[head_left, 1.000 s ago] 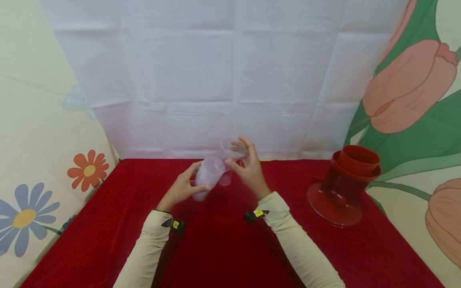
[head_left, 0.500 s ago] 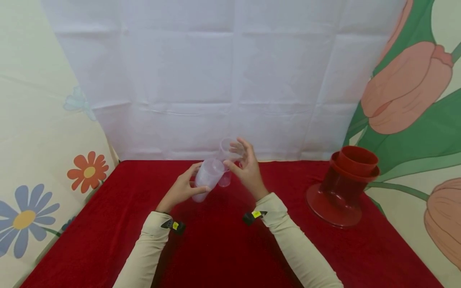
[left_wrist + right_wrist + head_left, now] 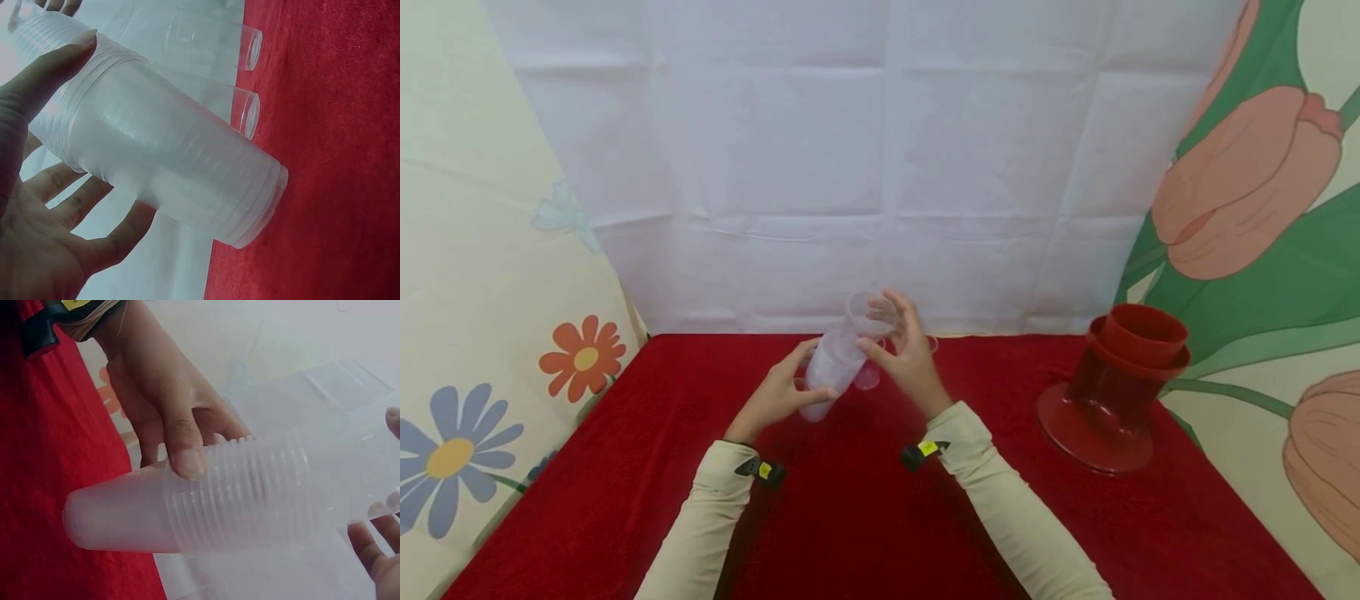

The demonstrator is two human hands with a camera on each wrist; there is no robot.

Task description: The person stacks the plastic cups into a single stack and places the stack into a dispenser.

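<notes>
My left hand grips a tilted stack of nested clear plastic cups, thumb on one side and fingers around the other. The stacked rims show as close ridges in the right wrist view. My right hand holds a single clear plastic cup between thumb and fingers, against the open upper end of the stack. How deep it sits inside is hard to tell through the plastic. Behind the stack, two more clear cups stand upright on the table, a nearer cup and another cup, mostly hidden in the head view.
A red cylindrical holder with a wide round base stands at the right of the red-covered table. A white cloth hangs behind the table, and flower-printed sheets flank it on both sides.
My right hand has moved slightly left with its cup, bringing it against the mouth of the stack. The left hand and stack have stayed nearly still.
</notes>
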